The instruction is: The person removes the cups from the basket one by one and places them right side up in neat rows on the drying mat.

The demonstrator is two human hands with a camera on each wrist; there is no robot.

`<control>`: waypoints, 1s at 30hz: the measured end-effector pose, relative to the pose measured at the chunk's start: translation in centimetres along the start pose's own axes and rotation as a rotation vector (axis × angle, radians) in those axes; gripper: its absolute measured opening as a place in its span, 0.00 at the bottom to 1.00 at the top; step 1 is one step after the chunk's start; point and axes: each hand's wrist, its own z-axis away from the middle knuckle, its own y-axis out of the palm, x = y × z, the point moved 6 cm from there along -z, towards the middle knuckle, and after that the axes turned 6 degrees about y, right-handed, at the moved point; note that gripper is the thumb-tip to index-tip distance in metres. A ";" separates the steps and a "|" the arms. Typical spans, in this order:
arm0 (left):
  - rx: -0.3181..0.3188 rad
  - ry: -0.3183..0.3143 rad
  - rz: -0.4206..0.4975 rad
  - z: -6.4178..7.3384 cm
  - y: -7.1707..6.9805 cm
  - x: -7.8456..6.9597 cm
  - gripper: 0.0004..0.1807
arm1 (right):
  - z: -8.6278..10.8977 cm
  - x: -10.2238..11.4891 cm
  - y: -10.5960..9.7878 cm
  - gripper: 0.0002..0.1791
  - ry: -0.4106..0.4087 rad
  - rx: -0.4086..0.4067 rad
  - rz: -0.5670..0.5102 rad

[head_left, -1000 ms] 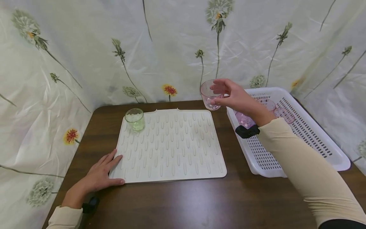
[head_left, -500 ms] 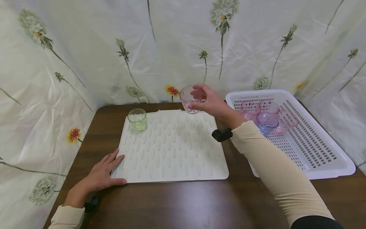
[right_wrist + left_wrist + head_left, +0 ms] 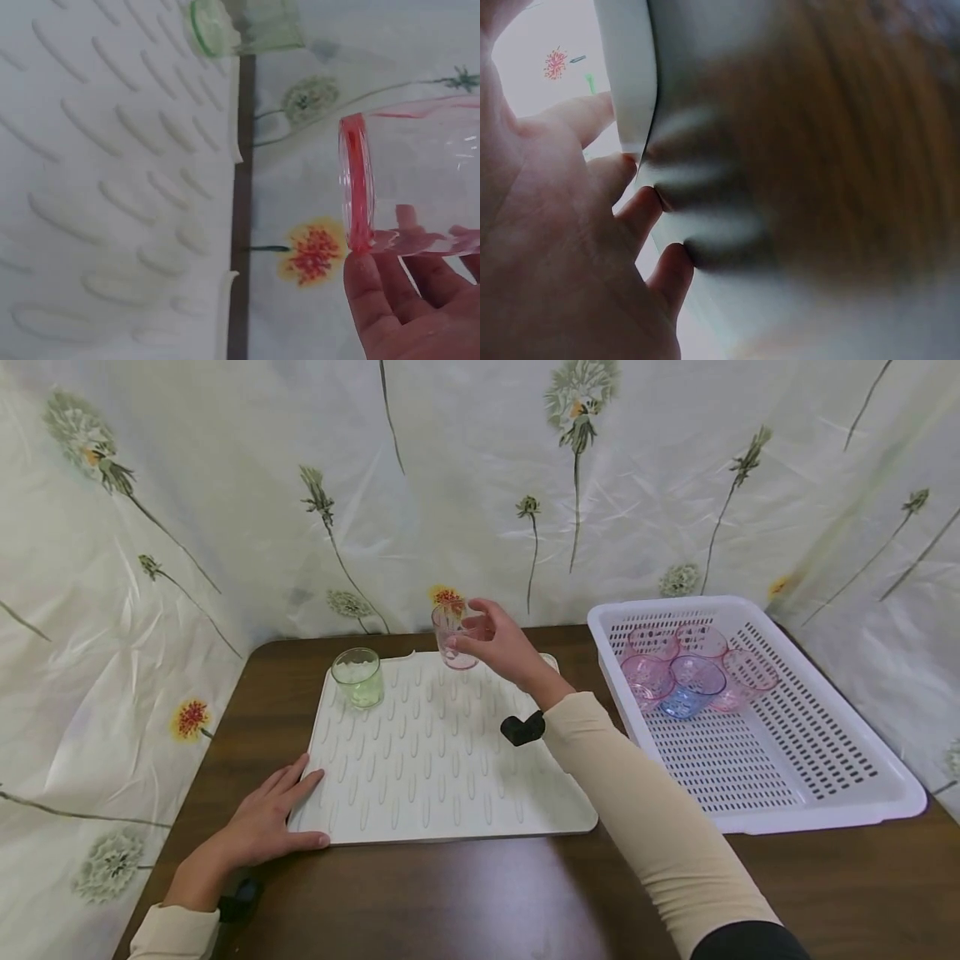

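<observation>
My right hand (image 3: 504, 647) holds a clear pink glass (image 3: 442, 628) upright by its side, over the back edge of the white ridged mat (image 3: 450, 777). In the right wrist view the thick pink base (image 3: 356, 184) of this glass is apart from the mat. Left of it, a green glass (image 3: 360, 681) stands on the mat's back left corner. My left hand (image 3: 258, 818) rests at the mat's left edge, fingers extended; the left wrist view has its fingertips (image 3: 676, 262) touching that edge.
To the right stands a white perforated basket (image 3: 832, 821) with several pink glasses (image 3: 701, 642) and a blue glass (image 3: 693, 689) in its back left part. Behind the brown table (image 3: 450, 893) hangs a flower-printed sheet (image 3: 465, 485).
The right hand has carried the pink glass leftward from near the basket to above the mat's back edge, and slightly lower. The left hand has stayed in place.
</observation>
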 end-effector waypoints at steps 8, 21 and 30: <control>-0.007 0.024 0.006 -0.1 -0.1 -0.2 0.53 | -0.7 -1.3 2.6 0.47 0.035 0.008 0.018; -0.011 0.031 0.003 -0.4 -0.4 -0.3 0.53 | -1.6 -2.8 4.5 0.46 0.055 -0.029 -0.014; -0.016 0.029 0.004 -0.1 -0.1 -0.1 0.53 | -2.3 -3.5 6.5 0.45 0.068 -0.072 -0.041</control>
